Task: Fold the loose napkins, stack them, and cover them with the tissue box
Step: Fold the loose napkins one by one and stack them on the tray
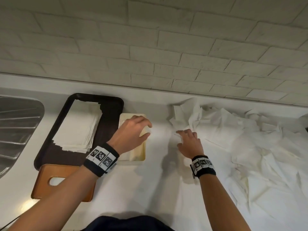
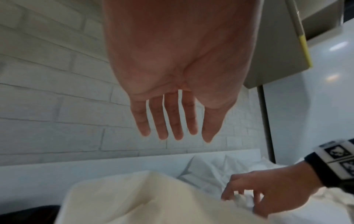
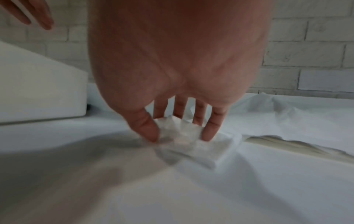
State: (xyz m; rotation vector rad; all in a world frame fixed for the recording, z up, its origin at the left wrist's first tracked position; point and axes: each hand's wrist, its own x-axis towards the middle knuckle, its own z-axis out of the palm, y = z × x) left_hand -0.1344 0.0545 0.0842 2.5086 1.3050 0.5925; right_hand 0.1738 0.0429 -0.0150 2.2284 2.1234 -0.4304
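A heap of loose white napkins (image 1: 250, 139) covers the right side of the counter. My right hand (image 1: 180, 138) reaches into its left edge, and in the right wrist view the thumb and fingers (image 3: 151, 128) pinch a crumpled napkin (image 3: 191, 147). Folded napkins (image 1: 78, 127) lie stacked on a black tray (image 1: 111, 120) at the left. A brown tissue box cover (image 1: 66, 194) with an oval slot sits in front of the tray. My left hand (image 1: 146, 130) hovers with straight fingers (image 2: 173, 121) above a cream rectangular container (image 1: 138, 152), holding nothing.
A steel sink drainboard (image 1: 16, 127) lies at the far left. A white brick wall (image 1: 166, 47) runs along the back of the counter. Bare white counter (image 1: 150, 189) shows between my arms, in front of the cream container.
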